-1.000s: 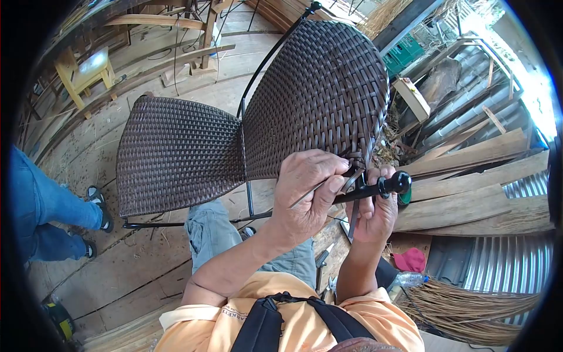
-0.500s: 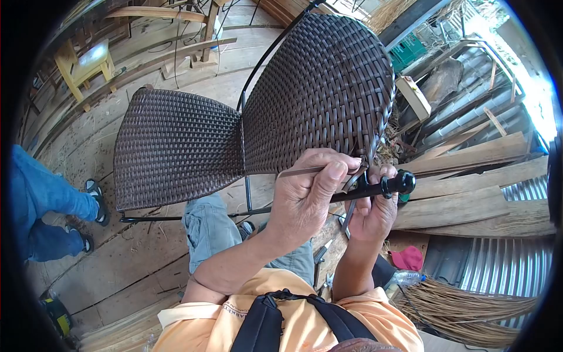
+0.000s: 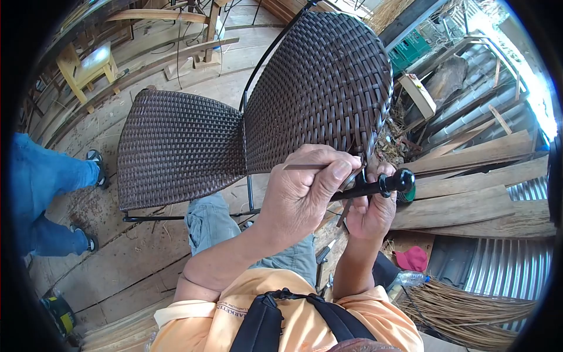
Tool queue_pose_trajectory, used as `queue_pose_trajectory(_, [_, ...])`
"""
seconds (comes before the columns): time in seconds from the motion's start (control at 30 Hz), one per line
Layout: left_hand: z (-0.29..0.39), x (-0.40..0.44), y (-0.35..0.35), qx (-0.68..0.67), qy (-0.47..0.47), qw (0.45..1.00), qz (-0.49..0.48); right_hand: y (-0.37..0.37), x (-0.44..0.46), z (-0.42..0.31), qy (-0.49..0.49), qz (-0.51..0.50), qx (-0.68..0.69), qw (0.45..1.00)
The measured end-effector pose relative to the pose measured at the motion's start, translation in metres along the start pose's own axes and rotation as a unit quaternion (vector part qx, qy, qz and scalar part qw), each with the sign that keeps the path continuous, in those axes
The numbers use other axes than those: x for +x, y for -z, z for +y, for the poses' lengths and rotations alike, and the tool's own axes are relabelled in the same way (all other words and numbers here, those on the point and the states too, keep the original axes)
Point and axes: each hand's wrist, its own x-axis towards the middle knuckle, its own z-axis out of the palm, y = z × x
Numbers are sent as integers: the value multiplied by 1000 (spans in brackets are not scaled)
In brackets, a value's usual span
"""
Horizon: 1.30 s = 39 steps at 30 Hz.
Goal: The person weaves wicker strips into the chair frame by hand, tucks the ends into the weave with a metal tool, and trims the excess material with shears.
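Before us, the chair (image 3: 316, 88) looks mostly woven; a loose strip (image 3: 305, 166) remains, pinched in the fingers of our left hand (image 3: 299, 196). Our right hand's (image 3: 375, 217) grip we cannot tell.

This is a furniture workshop, I'd say: wicker chair (image 3: 316, 88) at centre, wooden boards (image 3: 457, 206) at right, a bundle of canes (image 3: 463, 311) lower right, wooden stool (image 3: 88, 69) upper left, littered plank floor (image 3: 132, 267).

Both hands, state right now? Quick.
Left hand: closed, pinching a flat brown strip.
Right hand: at the black tube, partly hidden behind it; open or closed can't be told.
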Motion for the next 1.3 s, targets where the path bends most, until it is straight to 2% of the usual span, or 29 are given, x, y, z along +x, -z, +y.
queue_pose_trajectory(0.1, [-3, 0, 0, -24, 7, 1000, 0, -3, 1, 3, 13, 32, 13, 999])
queue_pose_trajectory(0.23, [-3, -3, 2, -23, 3, 1000, -2, -5, 1, 0, -1, 11, 4, 1000])
queue_pose_trajectory(0.3, [-4, -3, 4, -1, -41, 999, -11, -4, 0, -3, -15, -13, 23, 1000])
queue_pose_trajectory(0.4, [-5, -9, 11, 50, -83, 995, -27, 1, 5, -21, 27, -9, -90, 996])
queue_pose_trajectory(0.43, [-5, -9, 14, 69, -96, 992, -32, 2, 9, -33, 21, -71, -130, 989])
queue_pose_trajectory(0.47, [-3, -8, 21, 28, -77, 996, -20, 2, 22, -41, 91, -131, -238, 958])
queue_pose_trajectory(0.5, [-1, -7, 31, -15, -54, 998, -9, 1, 34, -53, 124, -130, -322, 929])
queue_pose_trajectory(0.53, [1, -1, 42, -30, -72, 997, -4, -4, 42, -64, 152, -128, -405, 892])
queue_pose_trajectory(0.6, [10, 15, 57, -31, -101, 994, -2, -26, 54, -76, 133, -157, -417, 885])
queue_pose_trajectory(0.63, [16, 25, 61, -17, -111, 994, -5, -33, 62, -81, 135, -176, -465, 857])
queue_pose_trajectory(0.67, [30, 32, 56, -6, -66, 998, -10, -43, 69, -81, 137, -177, -472, 853])
queue_pose_trajectory(0.7, [37, 38, 51, 7, -20, 1000, -15, -60, 75, -85, 148, -191, -561, 792])
queue_pose_trajectory(0.73, [33, 45, 45, 56, -54, 996, -43, -76, 80, -88, 156, -201, -644, 722])
queue_pose_trajectory(0.8, [12, 60, 26, 152, -119, 976, -100, -100, 88, -87, 92, -259, -617, 737])
queue_pose_trajectory(0.83, [-5, 61, 15, 113, -158, 977, -85, -107, 89, -83, 60, -288, -601, 743])
queue_pose_trajectory(0.9, [-17, 65, 14, 141, -125, 974, -124, -115, 86, -71, 148, -331, -629, 688])
queue_pose_trajectory(0.93, [-18, 65, 9, 133, -138, 975, -109, -116, 83, -68, 191, -345, -641, 658])
queue_pose_trajectory(1.0, [-20, 67, 1, 122, -167, 975, -79, -109, 67, -84, 229, -252, -580, 740])
queue_pose_trajectory(1.07, [-24, 68, 3, 102, -171, 977, -76, -69, 61, -112, 267, -210, -525, 781])
queue_pose_trajectory(1.13, [-29, 62, 1, 168, -158, 972, -49, -15, 30, -129, 201, -68, -518, 829])
queue_pose_trajectory(1.17, [-28, 58, -4, 177, -132, 975, -30, 17, 16, -131, 161, -23, -547, 821])
queue_pose_trajectory(1.2, [-44, 58, 3, 212, -172, 962, -15, 48, 1, -131, 123, 15, -571, 811])
queue_pose_trajectory(1.23, [-52, 60, 4, 72, -156, 983, -57, 85, -21, -128, 89, 73, -555, 824])
queue_pose_trajectory(1.3, [-54, 69, 26, -74, -79, 984, -144, 161, -79, -108, 12, 208, -517, 830])
